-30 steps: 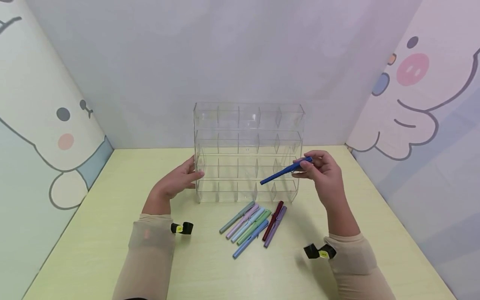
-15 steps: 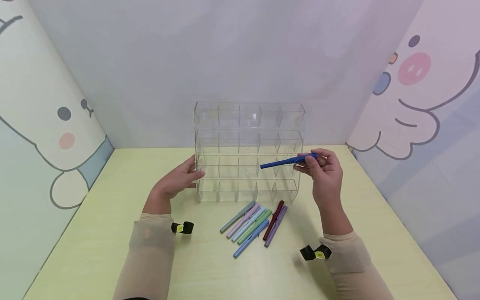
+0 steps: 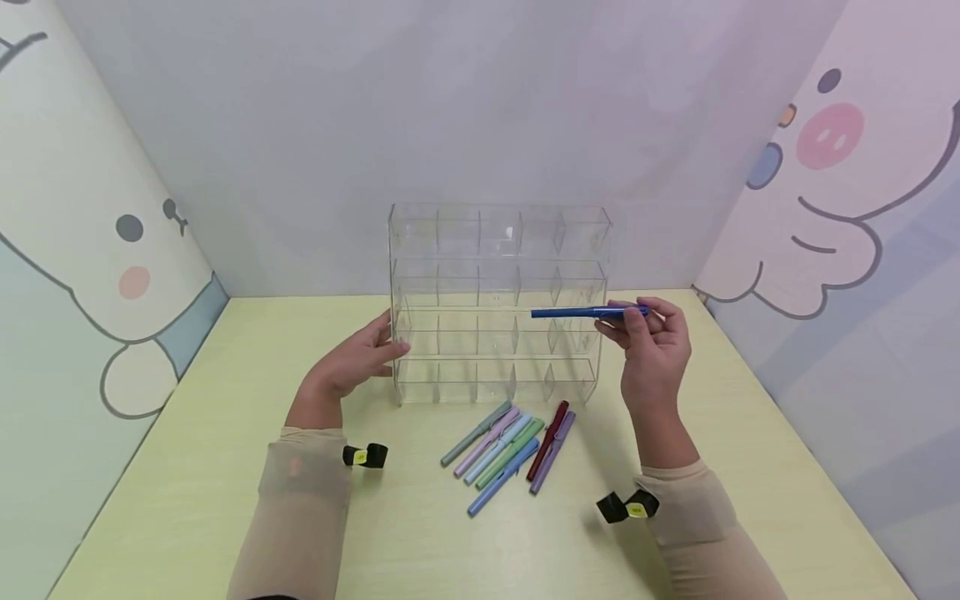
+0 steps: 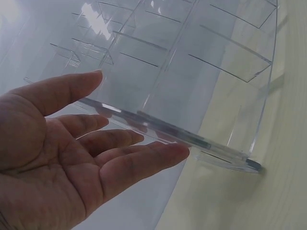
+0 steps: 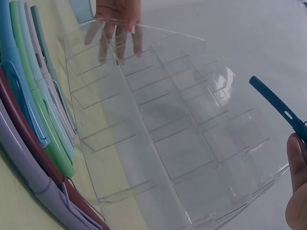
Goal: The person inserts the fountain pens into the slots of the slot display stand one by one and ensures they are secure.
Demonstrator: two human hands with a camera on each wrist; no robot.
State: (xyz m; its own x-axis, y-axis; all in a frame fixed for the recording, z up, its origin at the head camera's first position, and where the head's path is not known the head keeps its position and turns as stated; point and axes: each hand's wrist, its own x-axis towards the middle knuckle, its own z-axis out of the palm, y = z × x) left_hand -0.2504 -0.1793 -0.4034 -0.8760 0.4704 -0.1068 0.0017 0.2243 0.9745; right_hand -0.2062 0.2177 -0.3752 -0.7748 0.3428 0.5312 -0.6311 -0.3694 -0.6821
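My right hand (image 3: 655,354) pinches a blue pen (image 3: 566,313) near its clip end, level, in front of the right part of a clear acrylic rack (image 3: 495,346). The right wrist view has the pen (image 5: 271,96) apart from the rack, its barrel end pointing up and left. Beside the rack's left edge is my left hand (image 3: 352,360). Its straight fingers (image 4: 144,167) touch the outer side panel, while the thumb reaches past the front edge. On the table before the rack lie several capped pens, among them a dark red pen (image 3: 547,442) and a purple pen (image 3: 552,454).
The rack has stacked tiers with divided compartments. A pale wooden-look table (image 3: 420,542) bears everything. A grey wall (image 3: 480,100) rises behind, and side panels with cartoon animals flank the table.
The blue pen has turned from slanting down-left to level and risen slightly, as my right hand shifted a little to the right. My left hand and the loose pens stay put.
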